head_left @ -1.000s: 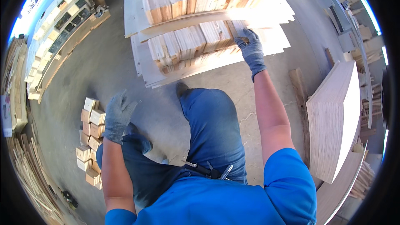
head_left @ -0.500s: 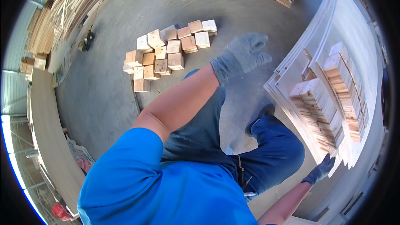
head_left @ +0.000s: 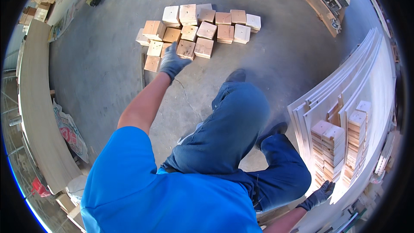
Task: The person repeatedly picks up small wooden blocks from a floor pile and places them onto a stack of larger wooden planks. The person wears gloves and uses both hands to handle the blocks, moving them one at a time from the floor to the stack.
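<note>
My left hand [head_left: 173,63], in a grey glove, is open with thumb and fingers apart. It reaches over the near edge of a cluster of square wooden blocks [head_left: 207,30] on the floor, hiding part of one. Whether it touches that block I cannot tell. Off to the right, my right hand [head_left: 318,196], also gloved, is held low beside the near end of stacked wooden pieces [head_left: 327,149] and pale boards. Its fingers are loosely bent and apart, and nothing shows in them. Contact with the boards is unclear.
Large pale sheets [head_left: 360,77] lean along the right, with another stack of wooden pieces [head_left: 355,133] between them. At left lies a long board [head_left: 34,103] beside a printed sack [head_left: 71,131]. A wooden pallet-like frame [head_left: 321,11] is at the far right.
My left hand has swung leftward to the block cluster. The view has shifted, and my left leg now extends forward. My right hand stays near the stacked pieces.
</note>
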A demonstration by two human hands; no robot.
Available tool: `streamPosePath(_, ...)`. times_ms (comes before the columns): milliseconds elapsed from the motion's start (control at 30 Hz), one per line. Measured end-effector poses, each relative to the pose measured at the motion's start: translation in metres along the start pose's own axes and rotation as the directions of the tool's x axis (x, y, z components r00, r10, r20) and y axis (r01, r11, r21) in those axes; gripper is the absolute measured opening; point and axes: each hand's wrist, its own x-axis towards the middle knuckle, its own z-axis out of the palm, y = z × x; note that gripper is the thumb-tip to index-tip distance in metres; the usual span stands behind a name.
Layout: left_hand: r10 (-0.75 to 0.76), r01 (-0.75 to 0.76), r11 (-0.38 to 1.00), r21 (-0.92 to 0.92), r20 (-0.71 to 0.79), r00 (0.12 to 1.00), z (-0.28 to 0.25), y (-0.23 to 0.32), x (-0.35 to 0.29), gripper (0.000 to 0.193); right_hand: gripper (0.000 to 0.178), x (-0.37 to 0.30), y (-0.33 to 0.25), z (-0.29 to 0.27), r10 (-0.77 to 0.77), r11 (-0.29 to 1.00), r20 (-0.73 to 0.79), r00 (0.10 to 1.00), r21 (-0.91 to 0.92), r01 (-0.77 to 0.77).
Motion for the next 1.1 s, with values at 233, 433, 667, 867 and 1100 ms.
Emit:
streamPosePath(233, -0.381, 0.403, 0.900, 0.166, -0.150, 0.912, -0.018, -0.110, 0.015, 0.117, 0.038, 0.034, -0.082, 0.024, -0.119, 0.993, 0.086, 0.989, 0.007, 0.119)
streamPosePath(433, -0.215, 0.286, 0.934, 0.215, -0.303, 0.929, -0.042, -0.117, 0.092, 0.118, 0.039, 0.044, -0.116, 0.052, -0.158, 0.987, 0.161, 0.974, -0.008, 0.162)
streamPosePath(667, -0.274, 0.319, 0.936, 0.148, -0.264, 0.925, -0.050, -0.123, 0.178, 0.117, 0.039, 0.035, -0.127, 0.067, -0.150, 0.988, 0.208, 0.967, -0.016, 0.156)
streamPosePath(867, -0.379, 0.409, 0.897, 0.166, -0.183, 0.907, -0.053, -0.112, 0.184, 0.109, 0.039, 0.029, -0.119, 0.080, -0.145, 0.989, 0.235, 0.961, 0.049, 0.138)
streamPosePath(1100, -0.518, 0.360, 0.671, -0.648, -0.062, 0.853, -0.046, -0.122, 0.120, 0.076, 0.042, 0.005, -0.165, 0.112, -0.207, 0.965, 0.318, 0.925, 0.225, 0.138)
